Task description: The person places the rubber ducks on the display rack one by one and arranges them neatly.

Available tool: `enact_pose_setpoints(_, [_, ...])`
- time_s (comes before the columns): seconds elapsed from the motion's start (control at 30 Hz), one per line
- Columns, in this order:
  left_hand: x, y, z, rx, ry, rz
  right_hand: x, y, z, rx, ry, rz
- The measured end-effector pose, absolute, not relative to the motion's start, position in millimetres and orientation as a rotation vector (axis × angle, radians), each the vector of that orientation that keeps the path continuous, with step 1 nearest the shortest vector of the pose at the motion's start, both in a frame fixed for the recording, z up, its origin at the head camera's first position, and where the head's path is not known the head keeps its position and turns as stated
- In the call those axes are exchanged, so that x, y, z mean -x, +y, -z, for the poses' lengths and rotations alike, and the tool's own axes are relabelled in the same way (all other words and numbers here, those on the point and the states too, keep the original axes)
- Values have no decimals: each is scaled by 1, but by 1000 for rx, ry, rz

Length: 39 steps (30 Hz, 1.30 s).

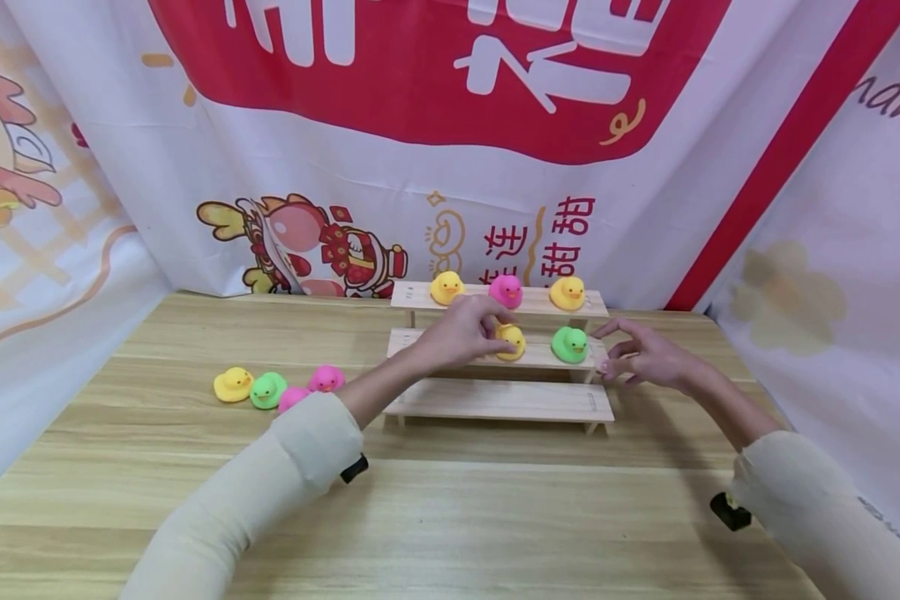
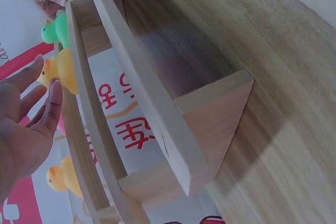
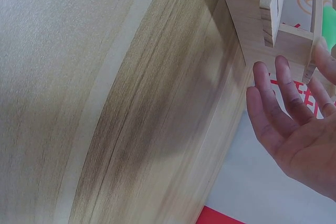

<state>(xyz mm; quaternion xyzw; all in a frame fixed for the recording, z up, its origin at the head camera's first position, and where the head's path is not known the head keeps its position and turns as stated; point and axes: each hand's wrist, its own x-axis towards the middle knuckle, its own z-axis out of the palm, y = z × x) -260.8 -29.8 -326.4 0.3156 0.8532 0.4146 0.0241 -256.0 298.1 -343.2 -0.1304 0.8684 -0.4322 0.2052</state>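
Note:
My left hand (image 1: 461,333) is at a yellow rubber duck (image 1: 512,343) on the middle step of a wooden three-step rack (image 1: 487,400). In the left wrist view its thumb and fingers stand spread about the duck's head, fingertips right at its sides. Further along that step sits a green rubber duck (image 1: 570,345). My right hand (image 1: 645,357) is at the rack's right end, fingers loosely spread and holding nothing; in the right wrist view one digit (image 3: 324,60) overlaps the end of a step.
Yellow (image 1: 447,287), pink (image 1: 506,291) and yellow (image 1: 567,293) ducks sit along the top step. Left on the wooden table (image 1: 450,517) are a yellow duck (image 1: 233,384), a green one (image 1: 268,390) and two pink ones (image 1: 326,379). A printed cloth (image 1: 345,158) hangs behind.

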Motion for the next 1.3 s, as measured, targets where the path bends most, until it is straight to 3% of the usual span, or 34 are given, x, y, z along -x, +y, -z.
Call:
enact_pose_setpoints(0.63, [245,-107,315,-1072,2757,-1237,256,298,345,333,2409,1220])
enact_pose_setpoints(1.3, [240,-192,328,-846,2844,-1111,255,297,343,371,2420,1223])
